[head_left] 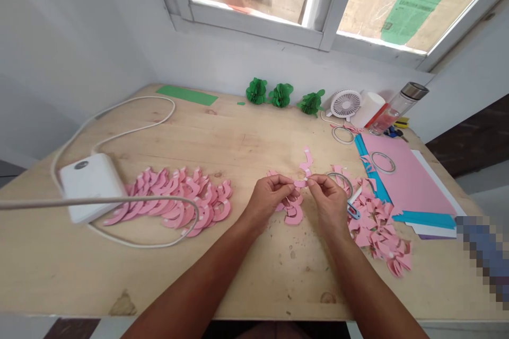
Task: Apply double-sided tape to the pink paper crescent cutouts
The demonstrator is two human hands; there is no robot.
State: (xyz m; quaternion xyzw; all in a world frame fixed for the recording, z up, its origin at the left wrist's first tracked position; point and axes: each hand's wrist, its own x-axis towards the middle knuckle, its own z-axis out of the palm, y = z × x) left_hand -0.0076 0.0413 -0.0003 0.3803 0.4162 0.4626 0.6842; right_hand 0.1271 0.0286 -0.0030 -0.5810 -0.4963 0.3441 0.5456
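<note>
A small pink paper piece (300, 184) is pinched between my two hands over the middle of the table. My left hand (272, 196) grips its left end, thumb against fingers. At its right end, the fingertips of my right hand (328, 196) are closed on it. Curved pink paper cut-outs (293, 216) lie beneath and beside my left hand. Just beyond my fingers is another pink cut-out (306, 159) with whitish patches. Right of my right hand are a blue cutter (353, 211), a tape roll (345, 183) and a heap of pink scraps (376, 222).
Rows of curved pink cut-outs (194, 198) lie left, beside a white power bank (91, 183) with its cable. Green paper ornaments (281, 95), a small fan (345, 104) and a glass bottle (397, 108) stand along the back. Pink sheets (413, 185) lie right.
</note>
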